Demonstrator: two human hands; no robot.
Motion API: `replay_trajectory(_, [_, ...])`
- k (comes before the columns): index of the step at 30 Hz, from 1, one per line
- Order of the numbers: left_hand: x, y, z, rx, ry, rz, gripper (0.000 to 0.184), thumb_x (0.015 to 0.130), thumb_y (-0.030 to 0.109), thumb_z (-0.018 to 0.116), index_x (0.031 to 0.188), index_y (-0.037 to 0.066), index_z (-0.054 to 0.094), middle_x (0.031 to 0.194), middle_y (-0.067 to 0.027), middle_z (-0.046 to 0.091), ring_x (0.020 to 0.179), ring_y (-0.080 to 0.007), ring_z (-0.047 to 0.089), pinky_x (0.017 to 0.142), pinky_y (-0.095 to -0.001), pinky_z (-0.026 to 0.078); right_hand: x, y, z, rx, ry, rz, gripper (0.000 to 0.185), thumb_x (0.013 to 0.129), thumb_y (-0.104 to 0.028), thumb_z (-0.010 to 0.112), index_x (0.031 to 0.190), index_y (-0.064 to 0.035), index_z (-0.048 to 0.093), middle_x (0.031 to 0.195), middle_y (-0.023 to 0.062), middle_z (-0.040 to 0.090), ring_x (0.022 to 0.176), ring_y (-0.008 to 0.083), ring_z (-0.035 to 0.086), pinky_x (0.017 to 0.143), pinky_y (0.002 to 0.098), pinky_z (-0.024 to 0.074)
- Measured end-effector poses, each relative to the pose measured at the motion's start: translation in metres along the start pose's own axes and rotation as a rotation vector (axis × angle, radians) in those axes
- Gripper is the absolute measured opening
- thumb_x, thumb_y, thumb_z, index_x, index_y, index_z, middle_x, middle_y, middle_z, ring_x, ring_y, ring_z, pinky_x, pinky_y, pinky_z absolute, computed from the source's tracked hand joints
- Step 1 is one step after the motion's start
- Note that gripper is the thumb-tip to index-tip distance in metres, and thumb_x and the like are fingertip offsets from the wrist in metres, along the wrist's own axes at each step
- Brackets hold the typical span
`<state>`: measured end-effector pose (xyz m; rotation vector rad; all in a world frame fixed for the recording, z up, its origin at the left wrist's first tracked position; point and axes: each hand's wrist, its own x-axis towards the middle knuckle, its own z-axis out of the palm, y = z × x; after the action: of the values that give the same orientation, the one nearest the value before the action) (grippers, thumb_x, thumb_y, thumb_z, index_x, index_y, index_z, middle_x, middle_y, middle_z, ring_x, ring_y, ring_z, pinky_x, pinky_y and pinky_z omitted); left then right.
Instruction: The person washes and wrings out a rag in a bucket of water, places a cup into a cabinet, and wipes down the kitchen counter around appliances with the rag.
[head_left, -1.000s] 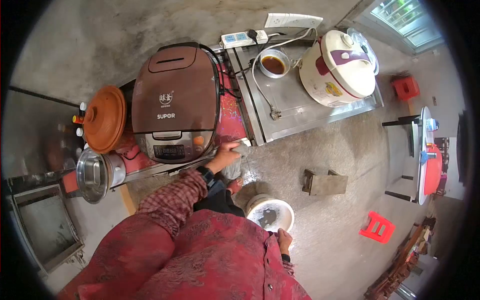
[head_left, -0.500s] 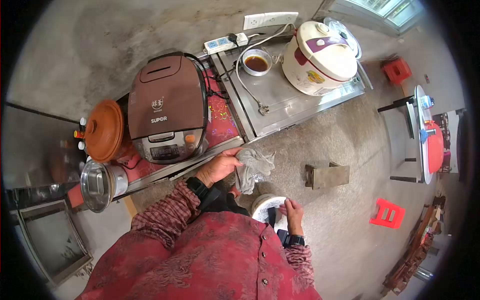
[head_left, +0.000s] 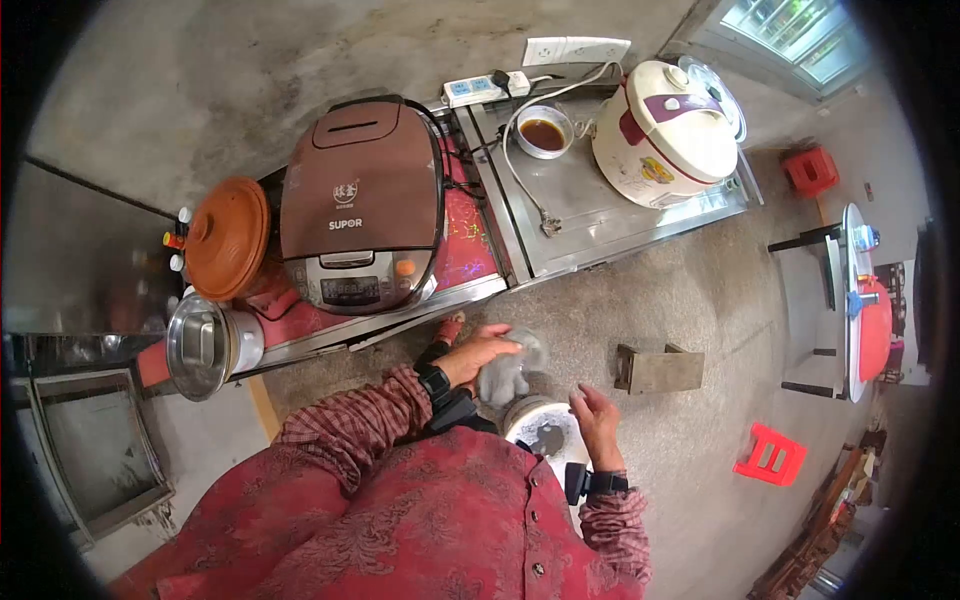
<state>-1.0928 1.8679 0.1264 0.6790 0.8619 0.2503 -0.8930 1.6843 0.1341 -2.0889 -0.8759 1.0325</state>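
Note:
My left hand (head_left: pixel 482 354) is closed on a grey cloth (head_left: pixel 505 378), which hangs bunched and blurred from my fingers above the floor. Just below it and to the right stands a white bucket (head_left: pixel 514 428) with water and a dark reflection inside. My right hand (head_left: pixel 598 425) is over the bucket's right side, its thumb and forefinger slightly apart with nothing visible between them. Both my wrists carry black bands.
A brown rice cooker (head_left: pixel 362 190), a clay pot (head_left: pixel 226 238) and a glass-lidded pot (head_left: pixel 196 345) line the counter. Beyond are a bowl of brown liquid (head_left: pixel 543 134) and a white cooker (head_left: pixel 665 135). A small bench (head_left: pixel 658 370) and red stool (head_left: pixel 770 455) stand on the floor.
My left hand has lowered slightly with the cloth, which has swung towards the bucket. My right hand has come off the bucket's rim, and more of the bucket's inside shows.

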Motion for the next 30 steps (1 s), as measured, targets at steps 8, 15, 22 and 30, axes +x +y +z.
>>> replay_trajectory(8, [0.053, -0.012, -0.071, 0.280, 0.412, 0.344, 0.046, 0.069, 0.023, 0.067, 0.104, -0.006, 0.057, 0.089, -0.0115, 0.062, 0.083, -0.0174, 0.057, 0.076, -0.0294, 0.045, -0.061, 0.148, -0.001, -0.070, 0.058, 0.252, 0.038, 0.082, -0.020, 0.061, 0.105, 0.0092, 0.057, 0.070, 0.0122, 0.062, 0.058, 0.0145, 0.060, 0.053, 0.0238, 0.0494])
replay_trajectory(15, [0.116, -0.011, -0.071, 0.728, 0.672, 0.535, 0.036, 0.071, 0.025, 0.062, 0.095, -0.003, 0.058, 0.086, -0.0214, 0.062, 0.083, -0.0353, 0.060, 0.073, -0.0398, 0.046, -0.111, 0.118, 0.017, 0.148, 0.125, 0.495, 0.028, 0.080, -0.021, 0.060, 0.092, 0.0047, 0.063, 0.066, 0.0101, 0.063, 0.057, 0.0147, 0.060, 0.053, 0.0264, 0.0484])
replay_trajectory(22, [0.117, 0.011, -0.048, 1.156, 0.763, 0.503, 0.028, 0.068, 0.019, 0.064, 0.089, 0.001, 0.058, 0.081, -0.0211, 0.061, 0.079, -0.0374, 0.060, 0.069, -0.0451, 0.047, -0.118, 0.081, 0.022, 0.161, 0.196, 0.500, 0.025, 0.082, -0.021, 0.055, 0.075, 0.0023, 0.063, 0.061, 0.0073, 0.061, 0.052, 0.0125, 0.055, 0.049, 0.0250, 0.0436])
replay_trajectory(30, [0.139, 0.011, -0.052, 1.405, 0.734, 0.400, 0.022, 0.065, 0.016, 0.065, 0.083, 0.003, 0.061, 0.072, -0.0175, 0.062, 0.068, -0.0339, 0.063, 0.059, -0.0443, 0.050, -0.102, 0.065, 0.027, 0.254, 0.208, 0.501, 0.022, 0.083, -0.019, 0.056, 0.072, 0.0006, 0.061, 0.063, 0.0066, 0.059, 0.052, 0.0123, 0.052, 0.049, 0.0247, 0.0432])
